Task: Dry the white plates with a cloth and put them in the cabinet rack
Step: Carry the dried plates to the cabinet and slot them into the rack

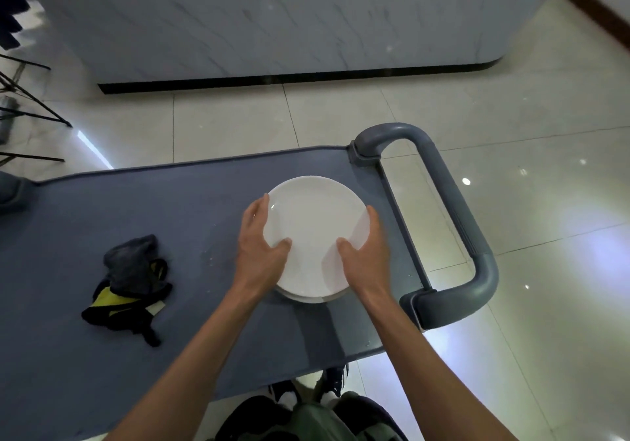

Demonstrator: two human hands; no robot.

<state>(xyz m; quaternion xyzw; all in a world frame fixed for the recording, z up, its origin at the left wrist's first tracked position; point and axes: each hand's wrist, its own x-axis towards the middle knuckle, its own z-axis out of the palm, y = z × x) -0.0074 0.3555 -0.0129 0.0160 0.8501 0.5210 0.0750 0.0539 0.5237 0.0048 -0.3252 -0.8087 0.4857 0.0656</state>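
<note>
Plates: one round white ceramic plate [315, 232] tops a stack, a second rim [306, 299] visible beneath, on the grey cart mat [204, 208]. Left hand [260, 241] and right hand [366, 253] grip its opposite edges, thumbs on top. One dark crumpled cloth [131, 282] lies well left.

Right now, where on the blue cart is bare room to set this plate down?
Bare blue cart top lies between the crumpled dark-grey-and-yellow cloth and the stacked round white plates; more behind the cloth. Crowded by the grey handle.
</note>
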